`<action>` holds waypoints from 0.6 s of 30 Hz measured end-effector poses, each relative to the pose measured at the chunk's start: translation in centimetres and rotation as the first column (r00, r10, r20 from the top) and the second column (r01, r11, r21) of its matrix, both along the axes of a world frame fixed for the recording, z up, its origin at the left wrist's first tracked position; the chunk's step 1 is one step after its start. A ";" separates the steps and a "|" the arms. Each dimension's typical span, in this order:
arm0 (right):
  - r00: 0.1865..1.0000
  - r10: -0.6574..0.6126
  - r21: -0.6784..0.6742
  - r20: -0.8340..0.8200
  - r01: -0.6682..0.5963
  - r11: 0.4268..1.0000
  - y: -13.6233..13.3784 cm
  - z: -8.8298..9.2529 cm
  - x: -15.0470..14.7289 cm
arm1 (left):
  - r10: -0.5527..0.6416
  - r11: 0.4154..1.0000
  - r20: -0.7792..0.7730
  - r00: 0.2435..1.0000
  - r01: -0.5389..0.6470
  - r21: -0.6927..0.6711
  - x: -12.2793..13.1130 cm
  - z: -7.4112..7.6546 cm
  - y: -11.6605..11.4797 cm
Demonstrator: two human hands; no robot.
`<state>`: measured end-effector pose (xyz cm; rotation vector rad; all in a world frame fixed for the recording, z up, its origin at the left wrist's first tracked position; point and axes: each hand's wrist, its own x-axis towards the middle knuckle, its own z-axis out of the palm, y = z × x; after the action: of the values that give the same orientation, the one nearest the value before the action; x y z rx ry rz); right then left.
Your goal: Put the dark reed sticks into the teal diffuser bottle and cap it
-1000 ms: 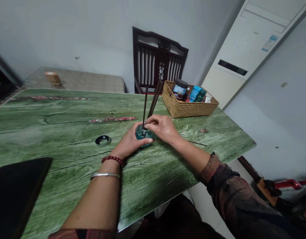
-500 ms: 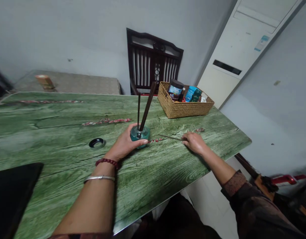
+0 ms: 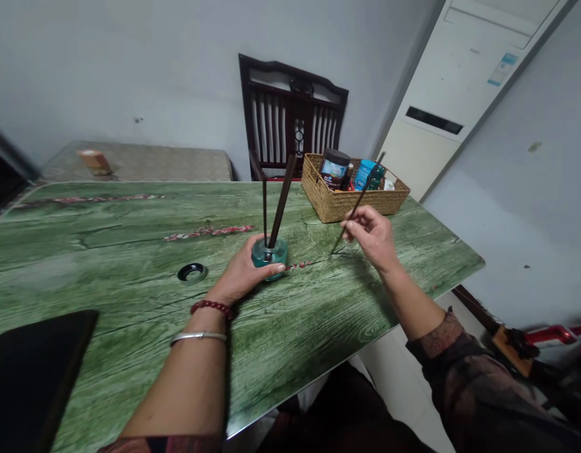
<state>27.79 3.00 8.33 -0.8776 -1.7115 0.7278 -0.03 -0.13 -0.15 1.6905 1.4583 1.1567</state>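
Note:
My left hand (image 3: 247,267) is wrapped round a glass reed diffuser bottle (image 3: 270,257) of blue-green liquid, which stands on the table. Several dark reeds (image 3: 281,204) lean out of its neck. To the right, my right hand (image 3: 370,234) pinches a single dark diffuser stick (image 3: 357,204) between thumb and fingers. That stick slants up and to the right above the tabletop, apart from the bottle. A black ring-shaped cap (image 3: 192,272) lies on the table left of my left hand.
A woven basket (image 3: 356,206) holding a dark-lidded jar (image 3: 335,168) and other packages stands at the table's far right. The green wood-patterned table (image 3: 143,296) carries a black flat object (image 3: 39,371) at the left. Behind is a dark wooden chair (image 3: 294,119).
My right hand has lifted the stick off the tabletop and turned it from nearly flat to steeply slanted. My left hand keeps its hold on the bottle.

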 end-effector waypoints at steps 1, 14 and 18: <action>0.996 0.049 -0.005 -0.081 -0.049 0.999 -0.3 0.9 -1.2 | -0.002 1.000 0.003 1.000 0.002 -0.004 0.0 0.0 0.0; 0.979 0.184 -0.040 -0.090 -0.188 0.981 1.4 0.1 -10.9 | -0.032 0.999 0.000 0.999 0.032 0.041 -0.3 -0.9 0.3; 0.984 0.091 -0.015 0.153 -0.090 0.996 1.2 -2.1 -11.8 | -0.028 0.998 0.015 0.999 0.027 0.059 -0.4 -1.2 0.4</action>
<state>15.97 4.20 6.22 -0.8846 -1.8971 0.7436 -0.47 0.31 -1.38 1.7319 1.3991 1.2063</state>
